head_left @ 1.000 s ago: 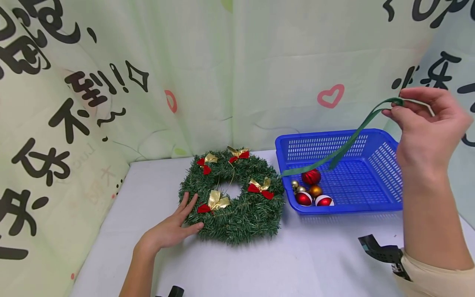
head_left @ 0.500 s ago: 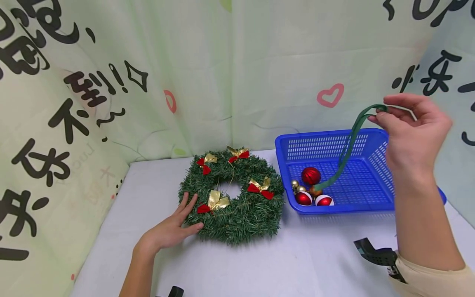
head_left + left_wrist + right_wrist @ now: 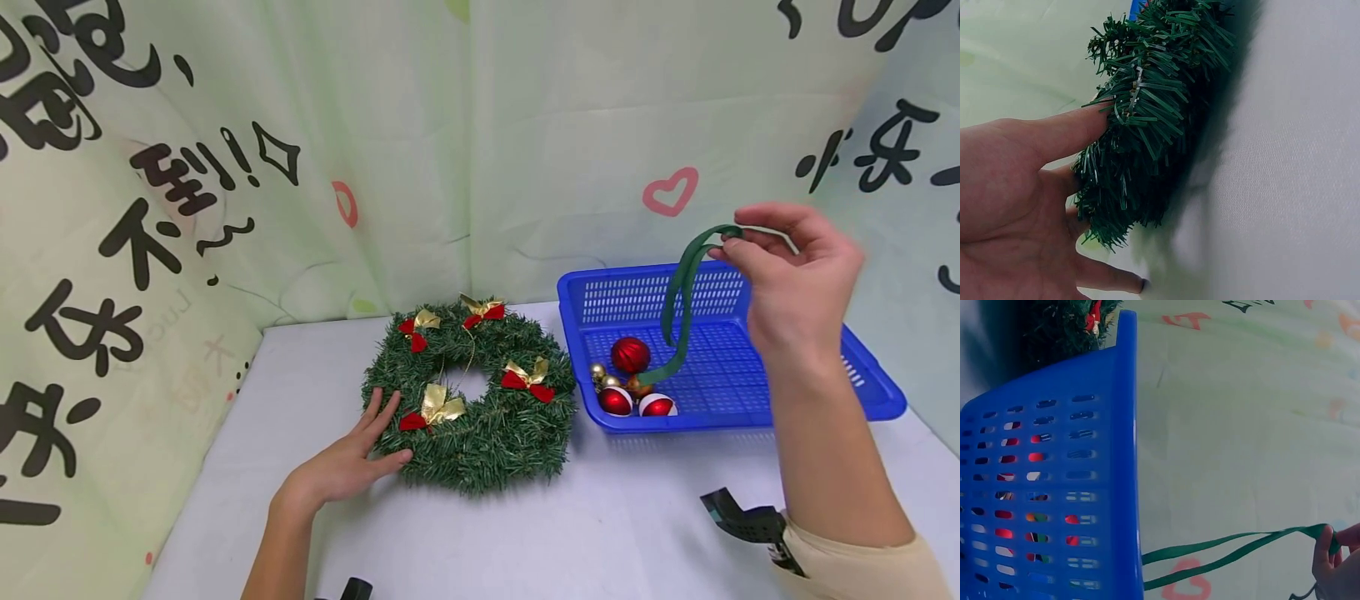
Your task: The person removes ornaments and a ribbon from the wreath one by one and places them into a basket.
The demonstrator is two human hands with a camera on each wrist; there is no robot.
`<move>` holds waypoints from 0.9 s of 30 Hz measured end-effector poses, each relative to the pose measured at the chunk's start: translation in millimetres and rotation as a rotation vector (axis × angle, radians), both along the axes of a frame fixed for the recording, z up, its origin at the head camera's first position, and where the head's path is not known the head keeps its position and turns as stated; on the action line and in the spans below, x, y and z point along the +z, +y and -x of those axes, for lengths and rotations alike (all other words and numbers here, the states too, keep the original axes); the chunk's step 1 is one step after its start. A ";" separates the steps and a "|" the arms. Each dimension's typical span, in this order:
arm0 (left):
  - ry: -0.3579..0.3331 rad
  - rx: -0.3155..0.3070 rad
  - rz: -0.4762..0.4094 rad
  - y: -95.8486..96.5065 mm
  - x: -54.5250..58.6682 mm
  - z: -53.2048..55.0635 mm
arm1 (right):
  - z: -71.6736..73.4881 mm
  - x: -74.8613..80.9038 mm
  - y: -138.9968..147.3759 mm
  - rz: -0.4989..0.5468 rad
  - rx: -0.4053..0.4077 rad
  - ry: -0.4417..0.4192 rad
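Note:
My right hand (image 3: 802, 275) pinches a green ribbon (image 3: 686, 292) between thumb and fingers above the blue basket. Two strands of the ribbon hang down, one reaching the ornaments. In the right wrist view the ribbon (image 3: 1235, 544) runs from the fingertips to behind the basket rim. The left hand (image 3: 348, 458) lies with spread fingers on the left side of a green wreath (image 3: 480, 450). Red and gold bows (image 3: 435, 408) decorate that wreath. Seen from the left wrist, the thumb and fingers of the left hand (image 3: 1016, 187) touch the wreath's edge (image 3: 1141, 125).
A blue plastic basket (image 3: 870, 392) stands right of the wreath on the white table (image 3: 525, 542). Inside it lie a red ball (image 3: 630, 355), red-and-white balls (image 3: 657, 405) and small gold ones (image 3: 597, 372). A printed curtain (image 3: 525, 150) hangs behind.
My right hand has moved left and slightly down with the ribbon, whose strands now hang more steeply into the basket. The left hand and wreath have stayed in place.

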State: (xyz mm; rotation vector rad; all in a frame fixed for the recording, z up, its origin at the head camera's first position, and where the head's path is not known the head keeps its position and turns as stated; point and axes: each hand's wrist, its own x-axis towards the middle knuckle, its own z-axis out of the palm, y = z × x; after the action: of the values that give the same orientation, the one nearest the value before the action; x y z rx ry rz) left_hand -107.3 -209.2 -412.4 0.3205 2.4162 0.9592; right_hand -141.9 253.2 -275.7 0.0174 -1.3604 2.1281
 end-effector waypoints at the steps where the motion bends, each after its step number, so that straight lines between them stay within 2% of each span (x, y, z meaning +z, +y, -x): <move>1: -0.001 0.000 -0.001 0.0 0.1 0.0 | 0.1 -1.3 -1.4 0.000 0.009 -0.007; 12: -0.006 0.006 -0.009 -0.5 0.6 0.1 | 2.1 -23.3 -19.3 -0.082 0.032 -0.081; 18: -0.004 0.005 -0.006 -0.5 0.1 -0.3 | 3.0 -36.0 -28.0 -0.156 0.034 -0.154; 27: 0.003 -0.004 -0.005 -0.7 -0.6 0.5 | 2.1 -57.2 -36.1 -0.215 0.108 -0.220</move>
State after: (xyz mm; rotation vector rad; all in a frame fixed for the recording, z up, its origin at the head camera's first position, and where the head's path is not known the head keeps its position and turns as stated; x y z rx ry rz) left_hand -107.8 -209.9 -413.0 0.3294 2.4153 0.9641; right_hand -144.0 217.1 -332.8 -0.0605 -1.7486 2.1096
